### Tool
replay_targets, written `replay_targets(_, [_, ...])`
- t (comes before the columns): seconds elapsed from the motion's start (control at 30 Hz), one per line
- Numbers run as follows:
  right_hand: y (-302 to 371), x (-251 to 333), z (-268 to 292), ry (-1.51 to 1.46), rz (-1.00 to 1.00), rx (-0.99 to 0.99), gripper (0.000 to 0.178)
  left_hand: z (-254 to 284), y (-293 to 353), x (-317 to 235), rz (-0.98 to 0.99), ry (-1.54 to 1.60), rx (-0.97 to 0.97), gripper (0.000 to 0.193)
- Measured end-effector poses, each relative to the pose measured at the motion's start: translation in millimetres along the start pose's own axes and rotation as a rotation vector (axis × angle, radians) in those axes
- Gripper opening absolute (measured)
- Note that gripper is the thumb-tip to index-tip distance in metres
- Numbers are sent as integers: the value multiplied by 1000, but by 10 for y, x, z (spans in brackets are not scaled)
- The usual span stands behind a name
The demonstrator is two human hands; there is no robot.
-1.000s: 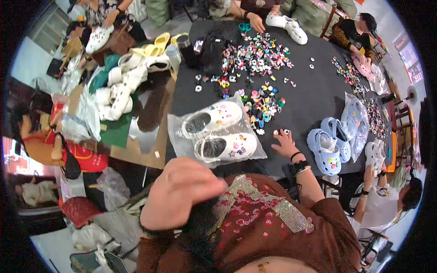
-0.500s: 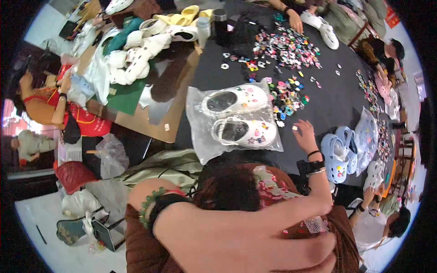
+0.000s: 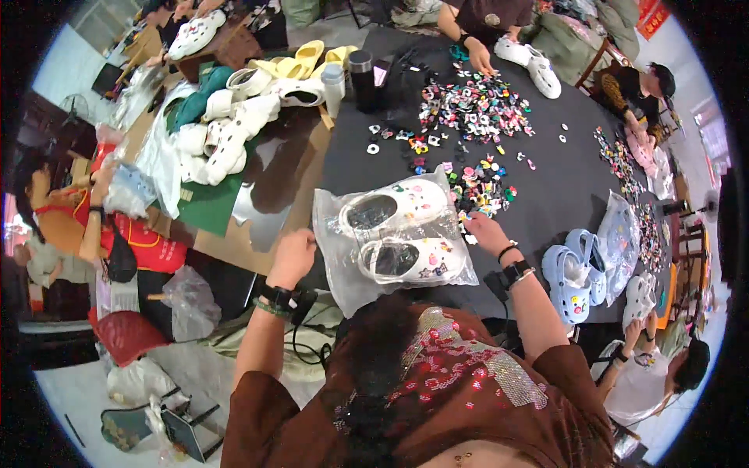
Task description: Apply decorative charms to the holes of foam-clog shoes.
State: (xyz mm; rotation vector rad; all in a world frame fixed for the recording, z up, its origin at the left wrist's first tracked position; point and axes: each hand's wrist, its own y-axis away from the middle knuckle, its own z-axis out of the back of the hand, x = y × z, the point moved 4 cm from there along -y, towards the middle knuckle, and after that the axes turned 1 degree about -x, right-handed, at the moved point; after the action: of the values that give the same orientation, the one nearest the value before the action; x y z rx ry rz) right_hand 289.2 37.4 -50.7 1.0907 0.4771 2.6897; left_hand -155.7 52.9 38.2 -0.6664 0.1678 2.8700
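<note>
In front of me on the black table lies a clear plastic bag (image 3: 331, 269) with a pair of white clogs in it. The farther clog (image 3: 413, 204) and the nearer clog (image 3: 425, 261) both carry colourful charms. My left hand (image 3: 294, 256) is closed at the bag's left edge; its fingertips are too small to show what they pinch. At the right edge, my right hand (image 3: 487, 232) has curled fingers beside the bag and a small white piece. What those fingers hold is hidden. A smaller pile of charms (image 3: 482, 187) lies just beyond that hand.
A large charm pile (image 3: 476, 105) lies farther back, near a co-worker's hand (image 3: 480, 58) and white clogs (image 3: 530, 66). Blue clogs (image 3: 568, 285) stand at the right. White clogs (image 3: 226, 148), a cup (image 3: 333, 86) and a dark tumbler (image 3: 362, 78) are at the left back.
My left arm has swung from across my body to the bag's left edge. My right hand has moved left to the bag's right edge, its fingers now curled in.
</note>
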Motion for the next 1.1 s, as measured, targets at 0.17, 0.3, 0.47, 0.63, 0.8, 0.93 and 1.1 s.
replay_targets(0.17, [-136,-116,-181,-313,-104,66,47,-341,12,-289,-150,237,93,48])
replay_targets(0.3, [-96,165,-266,-362,-216,174,31,-470,-79,-462,-421,440,-10,58])
replay_targets(0.47, [-135,106,-335,-150,-58,63,40,-771,-157,-441,-410,318,-82,59])
replay_targets(0.63, [-157,93,-373,-110,-53,72,39,-865,-182,-710,-366,-21,-114,72])
replay_targets(0.8, [-127,217,-388,-72,49,-39,29,-1262,-305,-407,-258,20,6,42])
replay_targets(0.93, [-82,14,-76,-138,103,-298,21,-1253,-322,-313,96,788,141,23])
replay_targets(1.1, [162,-934,737,-317,6,-800,18,-295,-85,-653,-330,-19,-277,24])
